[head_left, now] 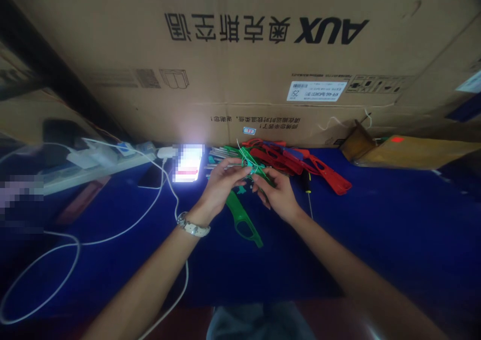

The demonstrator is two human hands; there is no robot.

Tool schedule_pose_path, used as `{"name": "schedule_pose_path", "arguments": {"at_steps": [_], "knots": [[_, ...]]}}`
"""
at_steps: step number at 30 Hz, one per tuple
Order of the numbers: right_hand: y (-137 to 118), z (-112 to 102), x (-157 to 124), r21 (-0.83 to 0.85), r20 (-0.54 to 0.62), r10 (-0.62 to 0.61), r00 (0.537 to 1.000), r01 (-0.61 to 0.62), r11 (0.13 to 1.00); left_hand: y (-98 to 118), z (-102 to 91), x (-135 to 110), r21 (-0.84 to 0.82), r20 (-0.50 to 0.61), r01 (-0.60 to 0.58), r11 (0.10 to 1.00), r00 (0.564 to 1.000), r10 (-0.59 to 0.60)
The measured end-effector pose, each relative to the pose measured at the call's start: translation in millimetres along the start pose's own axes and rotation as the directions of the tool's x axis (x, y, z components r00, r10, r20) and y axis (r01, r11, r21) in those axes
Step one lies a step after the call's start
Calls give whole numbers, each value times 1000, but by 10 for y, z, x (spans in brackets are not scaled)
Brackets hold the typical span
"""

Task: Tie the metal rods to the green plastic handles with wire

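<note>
Both hands are together over the blue table, closed around a green plastic part (246, 154) with a thin white strand across it. My left hand (221, 182), with a watch (193, 226) on the wrist, pinches its left side near a small teal piece. On the other side my right hand (278, 193) grips it between thumb and fingers. Fingers hide much of the part. Below them lies a flat green plastic piece (237, 210) with an oval opening. Red plastic pieces (325, 173) are heaped just behind the right hand, and metal rods (221, 153) lie behind the left.
A screwdriver (308, 183) with a black and yellow handle lies right of the hands. At left are a lit phone (188, 163), a white cable (139, 225) and a power strip (101, 172). A large cardboard box (233, 89) stands behind; a yellowish packet (417, 152) lies right.
</note>
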State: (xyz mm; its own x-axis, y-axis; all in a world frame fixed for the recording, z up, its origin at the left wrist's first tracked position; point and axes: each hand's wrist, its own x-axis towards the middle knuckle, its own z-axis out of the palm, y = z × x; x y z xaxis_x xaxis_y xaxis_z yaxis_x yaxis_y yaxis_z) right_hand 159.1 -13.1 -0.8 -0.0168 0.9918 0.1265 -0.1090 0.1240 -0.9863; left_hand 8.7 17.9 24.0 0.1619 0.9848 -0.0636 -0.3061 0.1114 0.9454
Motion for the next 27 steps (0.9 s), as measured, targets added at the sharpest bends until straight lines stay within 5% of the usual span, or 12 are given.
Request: {"name": "schedule_pose_path", "arguments": {"at_steps": [11,21,27], "knots": [[-39,-27,2,45,96,54,994,-59,997,2,-19,8,-15,37,60,998,998,-59],[-94,-44,-13,54,154,76,985,-85,995,8,-46,24,104,25,-7,995,1000,5],[-90,-44,-3,41,163,67,984,-75,996,-54,-6,17,6,-1,6,1000,1000,-6]]}}
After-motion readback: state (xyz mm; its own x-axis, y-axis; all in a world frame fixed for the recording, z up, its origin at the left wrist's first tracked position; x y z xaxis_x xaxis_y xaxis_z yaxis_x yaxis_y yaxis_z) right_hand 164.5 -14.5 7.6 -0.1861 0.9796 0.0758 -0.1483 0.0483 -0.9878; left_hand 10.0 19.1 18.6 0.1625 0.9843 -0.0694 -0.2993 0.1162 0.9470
